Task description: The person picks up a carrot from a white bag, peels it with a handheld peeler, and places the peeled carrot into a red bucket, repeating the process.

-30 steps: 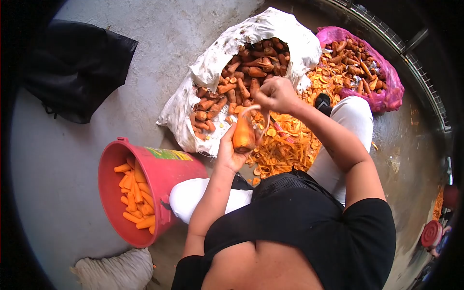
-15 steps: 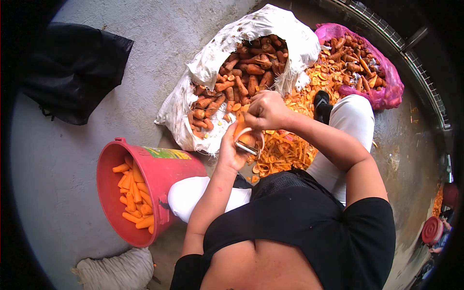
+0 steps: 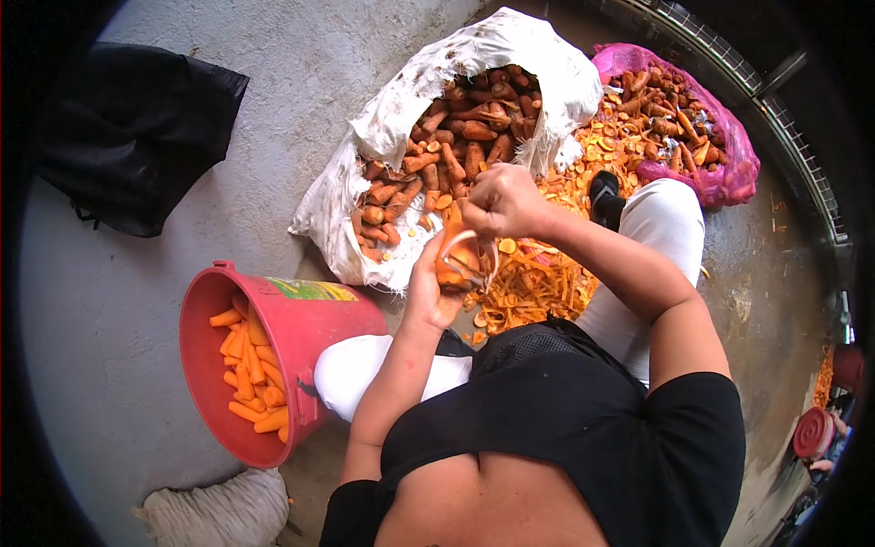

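My left hand [image 3: 432, 294] is closed around an orange carrot [image 3: 460, 258], held up in front of my lap. Just above and to its right, my right hand [image 3: 503, 202] is curled shut on a peeler [image 3: 493, 260] with white curved arms. Those arms straddle the carrot; the peeler's handle is mostly hidden in my fist. Below the hands lies a heap of orange peelings [image 3: 545, 284]. Unpeeled carrots [image 3: 474, 159] fill an open white sack [image 3: 365, 137] just beyond them.
A red bucket [image 3: 342, 314] leans on its side at my left, holding peeled carrots [image 3: 251, 369]. A pink mesh sack [image 3: 743, 169] of carrot pieces lies at the far right. Black cloth [image 3: 137, 137] and a pale sack [image 3: 219, 512] are at left. People work at the right edge.
The peeler has shifted slightly upward along the carrot, and its metal edge shows less clearly. Both hands stay in nearly the same place.
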### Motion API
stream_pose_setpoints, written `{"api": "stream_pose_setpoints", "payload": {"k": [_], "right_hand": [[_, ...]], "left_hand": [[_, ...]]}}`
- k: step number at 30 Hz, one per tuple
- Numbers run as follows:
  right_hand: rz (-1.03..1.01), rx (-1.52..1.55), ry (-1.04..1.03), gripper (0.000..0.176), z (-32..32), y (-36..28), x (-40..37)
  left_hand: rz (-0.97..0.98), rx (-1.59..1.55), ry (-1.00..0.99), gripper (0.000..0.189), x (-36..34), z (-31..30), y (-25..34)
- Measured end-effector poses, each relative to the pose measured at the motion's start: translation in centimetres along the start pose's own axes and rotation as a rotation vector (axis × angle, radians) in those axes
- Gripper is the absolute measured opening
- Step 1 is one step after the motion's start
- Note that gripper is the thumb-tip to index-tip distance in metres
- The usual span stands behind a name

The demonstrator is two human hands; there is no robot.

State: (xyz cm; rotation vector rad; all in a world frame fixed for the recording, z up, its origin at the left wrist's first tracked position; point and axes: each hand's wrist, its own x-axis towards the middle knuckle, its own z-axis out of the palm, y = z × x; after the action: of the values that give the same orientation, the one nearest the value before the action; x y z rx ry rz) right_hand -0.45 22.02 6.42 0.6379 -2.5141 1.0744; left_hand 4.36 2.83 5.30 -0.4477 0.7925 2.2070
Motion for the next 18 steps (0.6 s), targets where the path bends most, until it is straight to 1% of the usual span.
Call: {"api": "stream_pose_setpoints", "payload": {"k": [1, 2, 3, 4, 6, 7, 8, 10, 11, 13, 14, 17, 18], "right_hand": [[0.063, 0.005, -0.021, 0.03, -0.1, 0.6, 0.1], [0.137, -0.023, -0.057, 0.036, -0.7, 2.2, 0.4], [0.24, -0.066, -0.049, 0.037, -1.4, 3.4, 0.9], [0.344, -0.111, -0.042, 0.039, -2.1, 4.4, 1.3], [0.236, -0.488, -0.03, 0.038, -3.4, 6.6, 1.7], [0.529, -0.435, -0.074, 0.036, -4.0, 6.5, 2.0], [0.557, -0.4, 0.06, 0.035, -3.6, 7.5, 1.8], [0.503, -0.422, 0.177, 0.037, -3.7, 6.5, 2.1], [0.509, -0.361, 0.163, 0.037, -4.0, 6.0, 2.1], [0.516, -0.24, 0.136, 0.038, -4.8, 4.0, 2.4], [0.499, -0.193, 0.167, 0.038, -4.7, 3.5, 2.3], [0.454, -0.045, 0.135, 0.034, -4.2, 2.3, 1.8], [0.5, 0.106, 0.076, 0.033, -4.2, 1.2, 1.8]], "left_hand": [[0.011, 0.036, -0.034, 0.036, -0.2, -0.5, 0.1], [0.022, 0.073, -0.068, 0.036, -0.5, -0.7, 0.2], [0.045, 0.136, -0.001, 0.037, -1.7, 1.5, 0.3], [0.034, 0.148, -0.035, 0.037, -1.8, 1.4, 0.3], [0.016, 0.165, -0.1, 0.039, -2.0, 1.1, 0.4], [0.003, 0.189, -0.17, 0.04, -2.5, 1.3, 0.6], [0.025, 0.217, -0.162, 0.041, -2.5, 1.3, 0.7], [0.074, 0.26, -0.149, 0.041, -2.4, 1.4, 0.6], [0.093, 0.285, -0.145, 0.041, -2.2, 1.2, 0.7], [0.098, 0.227, -0.125, 0.041, -1.7, 1.2, 0.7], [0.101, 0.2, -0.114, 0.04, -1.4, 1.2, 0.8], [0.113, 0.182, -0.103, 0.039, -0.3, 0.0, 0.7], [0.12, 0.18, -0.079, 0.039, -0.3, 0.1, 0.8]]}}
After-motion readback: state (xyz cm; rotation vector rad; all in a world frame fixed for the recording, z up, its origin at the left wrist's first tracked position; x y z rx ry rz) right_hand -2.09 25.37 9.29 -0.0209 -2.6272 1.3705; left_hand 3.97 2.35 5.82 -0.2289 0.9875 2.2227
